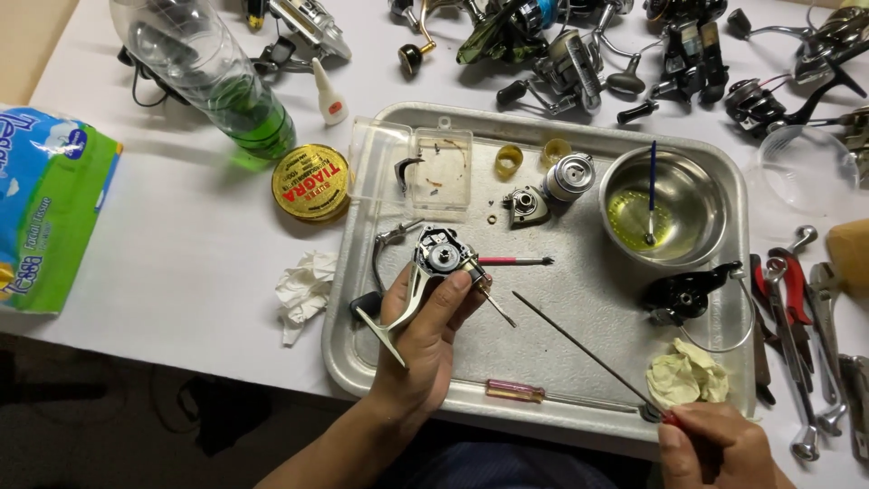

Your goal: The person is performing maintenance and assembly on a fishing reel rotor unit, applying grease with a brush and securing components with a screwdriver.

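My left hand (425,330) grips a fishing reel body (434,258) with its side open, held over the left part of a metal tray (579,299). My right hand (715,444) holds a long thin screwdriver (579,349) by its red handle, the tip pointing up-left toward the reel but apart from it. A small red-handled tool (514,261) lies just right of the reel. A steel bowl (665,204) with yellow oil and a blue brush stands at the tray's right. A spool (568,176) and a small side cover (525,206) lie at the tray's middle top.
A clear plastic box (421,167), a black reel part (683,294) and a crumpled cloth (686,376) lie on the tray. An amber-handled screwdriver (516,391) rests at its front. Wrenches and pliers (801,317) lie right; several reels at the back; a bottle (217,81), line spool (310,181) and tissue pack (45,208) left.
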